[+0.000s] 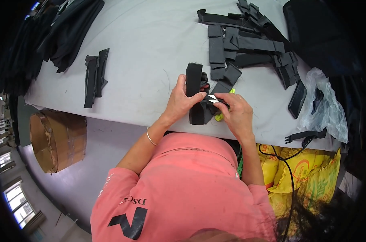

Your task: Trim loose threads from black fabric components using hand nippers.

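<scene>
My left hand [178, 100] is closed on a folded black fabric strip [194, 82], which stands upright just above the table near its front edge. The thumb presses on the strip's right side. Facing it, my right hand [238, 115] pinches a small black-and-white piece [212, 99] between thumb and fingertips, against the strip. What that small piece is I cannot make out. A bright yellow-green object [219, 117] shows in part beneath the right fingers, its shape mostly hidden. Another black strip [229, 77] lies right behind the hands.
Black fabric strips [251, 45] are heaped at the back right, with a smaller bundle [95, 79] on the left. A phone [297, 99], a clear plastic bag [330, 108] and a buckled strap [306, 136] lie rightward. Below are a cardboard box [63, 139] and yellow sacks [300, 169].
</scene>
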A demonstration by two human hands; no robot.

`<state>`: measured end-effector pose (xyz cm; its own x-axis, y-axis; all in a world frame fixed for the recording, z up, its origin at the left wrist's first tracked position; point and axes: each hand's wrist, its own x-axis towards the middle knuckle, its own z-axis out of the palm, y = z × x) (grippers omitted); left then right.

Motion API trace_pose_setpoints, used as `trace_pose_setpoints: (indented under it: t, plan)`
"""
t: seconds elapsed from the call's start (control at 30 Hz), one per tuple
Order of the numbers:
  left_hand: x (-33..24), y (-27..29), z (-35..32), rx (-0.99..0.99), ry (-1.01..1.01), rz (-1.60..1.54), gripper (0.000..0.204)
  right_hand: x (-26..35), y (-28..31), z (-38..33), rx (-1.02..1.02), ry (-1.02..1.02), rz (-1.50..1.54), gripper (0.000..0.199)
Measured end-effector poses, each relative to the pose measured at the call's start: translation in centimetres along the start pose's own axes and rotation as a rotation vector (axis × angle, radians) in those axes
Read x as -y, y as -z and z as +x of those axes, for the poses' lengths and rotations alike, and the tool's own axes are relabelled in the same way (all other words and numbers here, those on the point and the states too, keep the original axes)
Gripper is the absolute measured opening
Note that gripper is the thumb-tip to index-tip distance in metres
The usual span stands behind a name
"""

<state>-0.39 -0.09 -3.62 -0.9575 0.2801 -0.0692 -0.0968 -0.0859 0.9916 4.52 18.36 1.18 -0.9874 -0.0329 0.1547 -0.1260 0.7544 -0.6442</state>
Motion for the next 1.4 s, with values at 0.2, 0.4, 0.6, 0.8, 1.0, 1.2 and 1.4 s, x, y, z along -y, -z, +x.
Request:
trace_pose_setpoints:
  t: [0.2, 0.4, 0.6, 0.8, 1.0, 1.2, 1.4]
  plan:
    - [-0.1, 0.0, 0.0, -0.035, -0.011, 0.102, 0.049, -0.8, -1.3, -0.1, -0.042, 0.171, -0.191, 0.016]
    - [-0.3, 0.0, 0.0, -0.022, 0.021, 0.058, 0.051, -0.9, -1.0, 0.8, -0.002, 0.274, -0.292, 0.011]
    - [-0.1, 0.0, 0.0, -0.011, 0.012, 0.012, 0.05, -1.4, -0.5, 1.8, 0.068, 0.345, -0.291, 0.008]
    - [-0.3, 0.0, 0.0, 0.005, 0.037, -0.01, 0.049, -1.4, -0.3, 2.4, 0.078, 0.399, -0.305, 0.005]
    - [-1.5, 0.2, -0.2, 0.037, 0.087, -0.113, 0.044, -1.4, -0.2, 2.7, 0.124, 0.408, -0.301, 0.005]
    - [-2.1, 1.4, -0.5, 0.062, 0.185, -0.162, 0.044, 0.2, 0.0, 2.1, 0.078, 0.287, -0.197, 0.01]
    - [-2.4, 1.3, -0.6, 0.056, 0.187, -0.156, 0.045, 1.9, -0.7, 1.6, 0.155, 0.2, -0.185, 0.012]
